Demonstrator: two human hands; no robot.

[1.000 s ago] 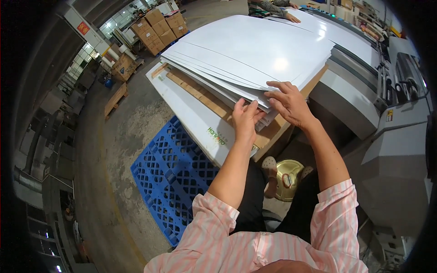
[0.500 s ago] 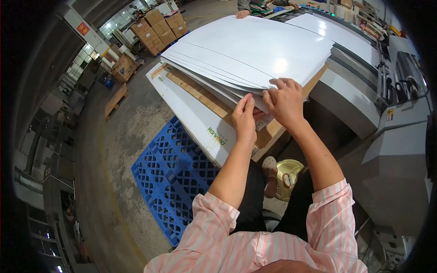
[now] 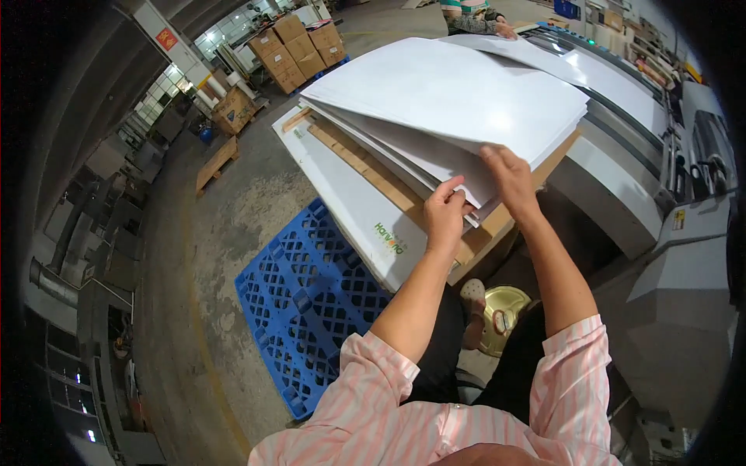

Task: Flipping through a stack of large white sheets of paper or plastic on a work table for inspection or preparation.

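Large glossy white sheets lie in a stack in front of me, the near corner of the upper ones bent upward. My right hand is closed on that raised corner, thumb and fingers gripping its edge. Just below and to the left, my left hand has its fingers curled at the corner of the lower sheets; its fingertips are partly hidden there. A dark gap shows between the raised and lower sheets. Under the stack is a brown board.
A white panel and a blue plastic pallet lie left of the stack. A grey machine stands right. Across the stack is a co-worker's hand. Cardboard boxes stand far left; a gold round stool is by my feet.
My right hand has raised the upper sheets' corner, widening the gap, while my left hand stays at the lower sheets. A top sheet has shifted right toward the machine. The co-worker's hand has left the stack's far edge.
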